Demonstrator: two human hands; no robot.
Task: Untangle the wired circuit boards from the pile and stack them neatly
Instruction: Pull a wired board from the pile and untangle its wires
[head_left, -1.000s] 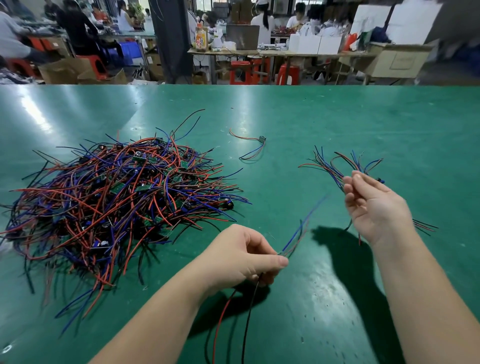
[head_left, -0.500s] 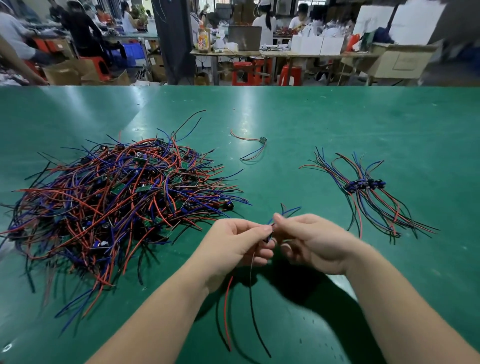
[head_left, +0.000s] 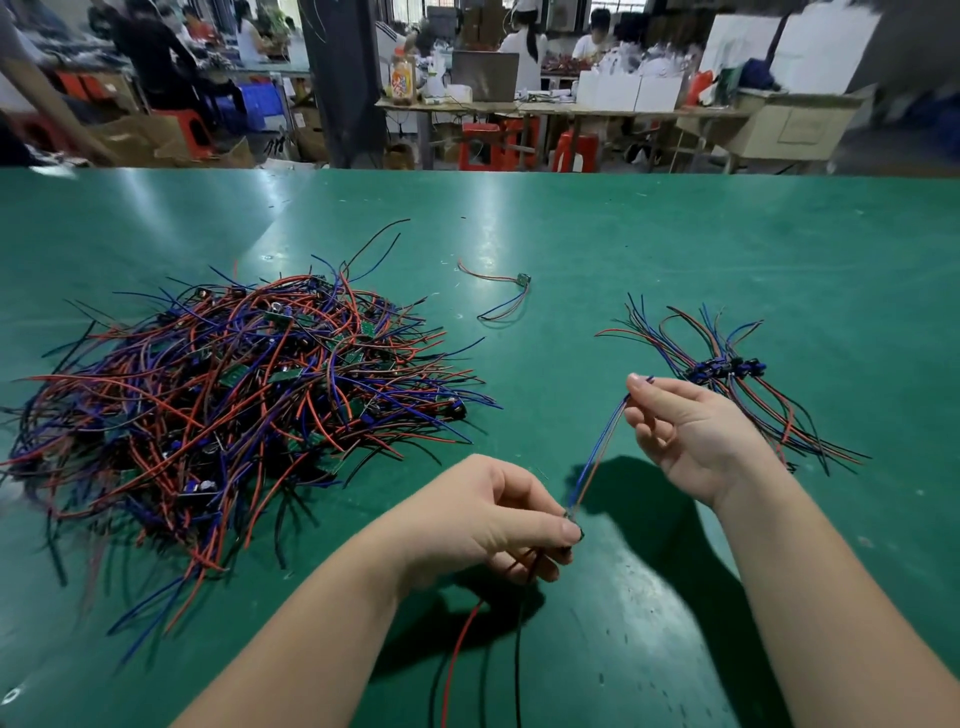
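Clearly only begun: a few boards are stacked, most are still tangled.

The big pile (head_left: 234, 405) lies at 9 o'clock on the desk (head_left: 675, 249), the small stack (head_left: 727, 369) at 3 o'clock, and one loose board (head_left: 522, 280) alone at 12 o'clock. My left grip (head_left: 493, 519) pinches one wired board (head_left: 572, 521) near 6 o'clock, red and black leads (head_left: 462, 649) hanging below; my right grip (head_left: 691, 436), nearly closed, pinches the ends of its blue and orange wires (head_left: 597, 452), drawn straight between both.

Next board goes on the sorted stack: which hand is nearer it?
Right. The right hand is just left of the sorted stack; the left hand is farther left, closer to the person.
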